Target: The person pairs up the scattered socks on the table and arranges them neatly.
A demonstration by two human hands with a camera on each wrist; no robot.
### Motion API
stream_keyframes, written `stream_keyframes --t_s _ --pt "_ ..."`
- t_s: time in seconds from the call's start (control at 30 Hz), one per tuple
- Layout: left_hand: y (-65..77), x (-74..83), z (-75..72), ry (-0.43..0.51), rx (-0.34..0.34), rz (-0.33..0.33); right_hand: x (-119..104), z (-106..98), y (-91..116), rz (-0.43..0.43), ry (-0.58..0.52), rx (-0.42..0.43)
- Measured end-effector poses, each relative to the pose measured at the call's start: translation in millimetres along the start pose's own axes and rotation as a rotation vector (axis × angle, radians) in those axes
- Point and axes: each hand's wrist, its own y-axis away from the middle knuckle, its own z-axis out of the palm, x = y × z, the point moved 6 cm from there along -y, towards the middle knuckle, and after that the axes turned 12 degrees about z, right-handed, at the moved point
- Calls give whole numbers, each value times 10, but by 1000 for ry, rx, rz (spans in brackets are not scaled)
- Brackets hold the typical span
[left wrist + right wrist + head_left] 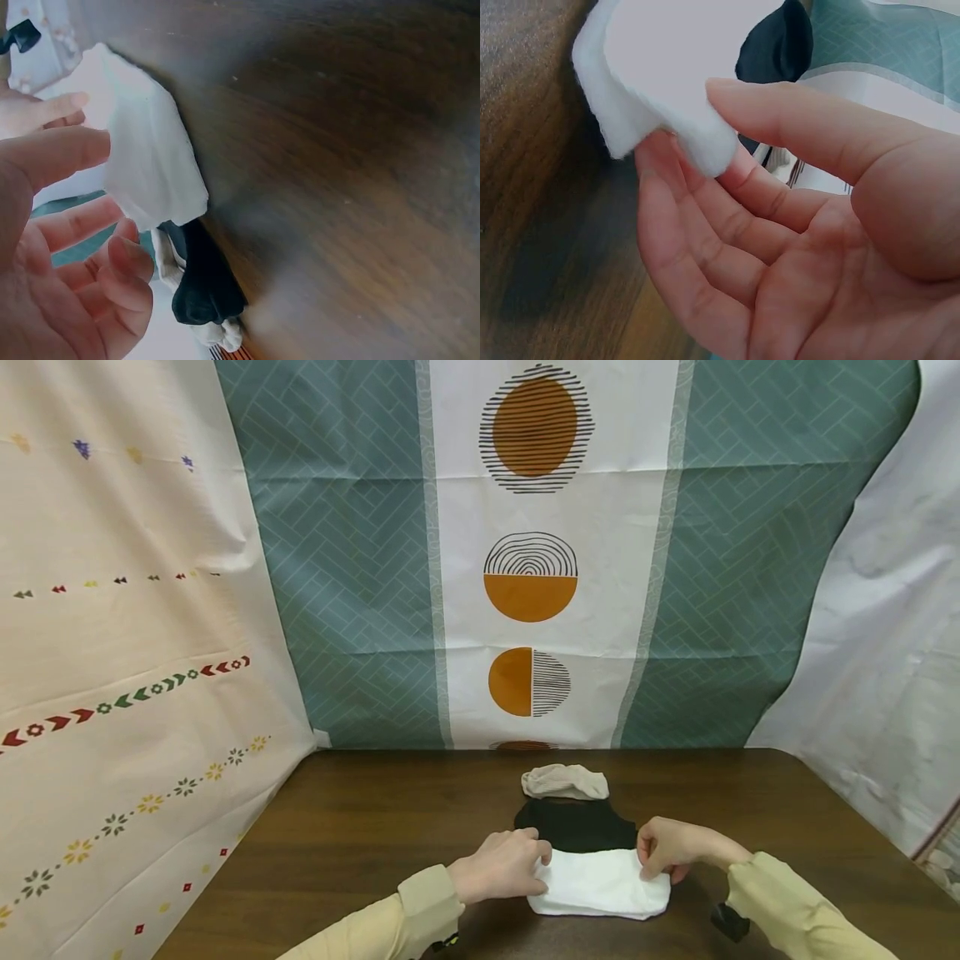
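A folded white cloth (596,883) lies across the front of the table, with both hands at its ends. My left hand (504,866) pinches its left end, thumb and index finger set apart along the edge. In the left wrist view the other fingers of the left hand (79,247) are curled below the cloth. At the opposite end my right hand (678,847) grips the corner. The right wrist view shows the right thumb (780,112) on top of the fabric and the fingers underneath, some fingertips hidden by it.
Right behind the white cloth lies a folded black fabric piece (573,825). Farther back is a folded beige one (566,782). They lie on a dark wooden table (390,810). A patterned curtain (360,568) hangs at the table's back edge, with pale cloths at both sides.
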Motion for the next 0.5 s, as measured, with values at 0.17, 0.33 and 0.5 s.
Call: stream_keyframes --t_s 0.17,0.33,0.5 --pt "2 -13 -11 8 8 1 21 -25 18 -3 -6 -25" --pt "-22 -77 -151 61 80 -6 8 -212 61 -73 -38 -9" --pt "-34 -282 -260 132 172 -91 23 -416 51 -98 -66 127"
